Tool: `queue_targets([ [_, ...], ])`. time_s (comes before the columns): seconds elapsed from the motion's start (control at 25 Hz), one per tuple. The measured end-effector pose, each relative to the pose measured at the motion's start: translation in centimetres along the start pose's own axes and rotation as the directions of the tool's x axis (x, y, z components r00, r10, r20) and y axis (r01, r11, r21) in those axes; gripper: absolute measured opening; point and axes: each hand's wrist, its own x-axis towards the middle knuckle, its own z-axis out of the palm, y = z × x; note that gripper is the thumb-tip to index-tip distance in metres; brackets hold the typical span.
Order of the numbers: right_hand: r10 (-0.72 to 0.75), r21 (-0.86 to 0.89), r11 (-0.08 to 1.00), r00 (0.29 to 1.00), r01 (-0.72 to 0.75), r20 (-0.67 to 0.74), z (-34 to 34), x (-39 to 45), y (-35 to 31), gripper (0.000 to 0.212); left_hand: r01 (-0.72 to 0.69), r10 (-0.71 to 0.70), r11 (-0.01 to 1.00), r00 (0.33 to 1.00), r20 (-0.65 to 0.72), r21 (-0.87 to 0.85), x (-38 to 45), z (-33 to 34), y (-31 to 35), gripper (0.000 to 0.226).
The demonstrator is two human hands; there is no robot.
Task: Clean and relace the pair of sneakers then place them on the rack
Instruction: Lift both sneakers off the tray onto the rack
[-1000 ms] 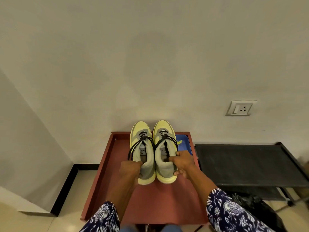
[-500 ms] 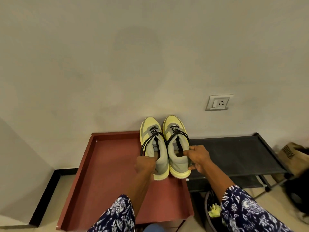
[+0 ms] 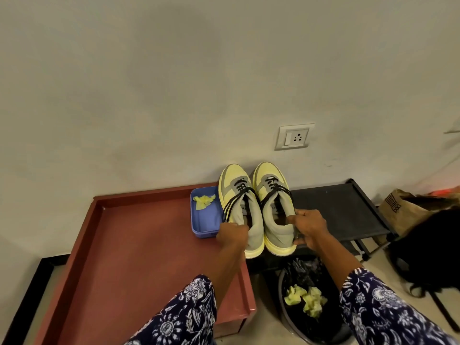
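Yellow-and-grey sneakers, both laced in black, both off the surface and carried side by side, toes toward the wall. Left hand (image 3: 232,236) has its fingers curled round the heel collar of the left sneaker (image 3: 240,210). Right hand (image 3: 308,226) grips the collar of the right sneaker (image 3: 275,210), thumb inside the opening and fingers wrapped under the outer side.

Position: the pair straddles the gap between the red tray table (image 3: 139,245) and the black shoe rack (image 3: 348,210). Left shoe sits over the table's far right corner, right shoe over the rack's left edge. Can't tell whether either sole is touching anything; looks like neither.

Progress, as a judgement:
- Laces threaded through the eyelets on both shoes, loose ends trailing down the left shoe's side, so relacing reads as done.
- Uppers look clean. Crumpled yellow wipes lie in the bin (image 3: 308,302) below the rack's near edge, and one more sits in the blue tub (image 3: 204,215) at the table's far right corner, which fits cleaning being finished.
- Left: set both shoes down on the rack's top shelf and let go.

Shelf surface to the right of the shoes shows nothing on it. A brown paper bag (image 3: 408,207) and a black bag (image 3: 428,247) sit on the floor past the rack's right end.
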Motion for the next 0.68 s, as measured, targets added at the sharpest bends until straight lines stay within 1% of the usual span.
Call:
queue_targets([
  [0.12, 0.023, 0.01, 1.0, 0.999, -0.023, -0.029, -1.4, 1.2, 1.1, 0.043, 0.003, -0.005, 0.999, 1.0, 0.029, 0.04, -0.5, 1.7, -0.3, 0.018],
  [0.24, 0.048, 0.014, 0.999, 0.997, -0.047, -0.054, -2.5, 2.2, 2.2, 0.042, 0.008, -0.008, 1.0, 1.0, 0.028, 0.026, -0.5, 3.4, -0.9, 0.006],
  [0.36, 0.07, 0.026, 0.997, 0.995, -0.068, -0.07, -3.4, 3.3, 3.3, 0.041, 0.028, -0.029, 0.999, 0.999, 0.037, 0.021, -0.2, 4.9, -1.4, 0.013],
  [0.48, 0.08, 0.039, 0.996, 0.993, -0.076, -0.091, -4.3, 4.5, 4.3, 0.039, 0.048, -0.048, 0.999, 0.997, 0.052, 0.001, 0.4, 6.3, -2.0, 0.014],
  [0.6, 0.093, 0.042, 0.995, 0.992, -0.089, -0.083, -4.5, 5.8, 5.0, 0.041, 0.068, -0.069, 0.998, 0.996, 0.055, 0.01, 1.1, 7.5, -2.8, 0.024],
  [0.68, 0.106, 0.025, 0.994, 0.992, -0.104, -0.069, -4.3, 6.5, 5.4, 0.043, 0.077, -0.078, 0.997, 0.996, 0.047, 0.018, 1.5, 8.1, -3.5, 0.024],
])
